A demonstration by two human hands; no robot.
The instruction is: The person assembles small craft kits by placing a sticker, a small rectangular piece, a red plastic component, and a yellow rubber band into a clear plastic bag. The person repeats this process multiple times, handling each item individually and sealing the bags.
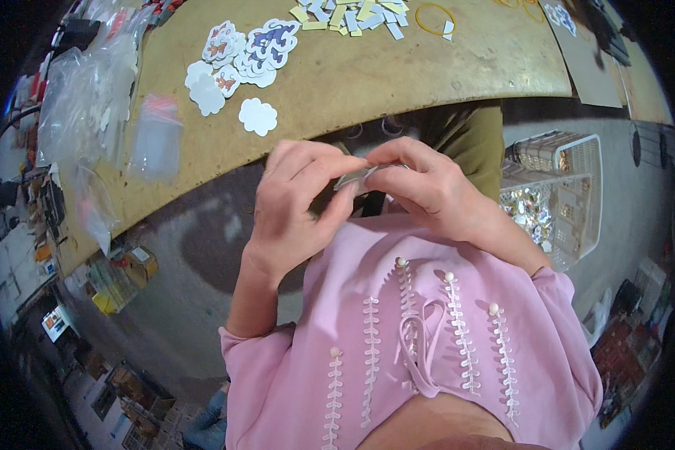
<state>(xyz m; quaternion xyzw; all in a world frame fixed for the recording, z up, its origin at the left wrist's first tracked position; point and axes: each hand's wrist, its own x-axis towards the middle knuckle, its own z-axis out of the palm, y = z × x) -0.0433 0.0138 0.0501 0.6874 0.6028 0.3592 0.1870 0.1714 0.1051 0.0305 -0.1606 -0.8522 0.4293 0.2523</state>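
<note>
The left hand (296, 187) and right hand (424, 180) are pinching a small greyish piece (346, 181) between their fingers (339, 209), mostly hiding it, on the near side of the worktop (382, 75). Beyond, left, printed cut-outs (262, 54) are overlapping; far strips (345, 16) are running out of view.

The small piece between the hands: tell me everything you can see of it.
The small piece looks thin and pale greyish, with a slight sheen; its material can't be settled from here. Fingers cover most of it, so its full outline and any markings can't be made out. The left hand and right hand pinch it between thumbs and fingers. Its visible part slants up toward the right hand, held in the air on the wearer's side of the table edge.
</note>
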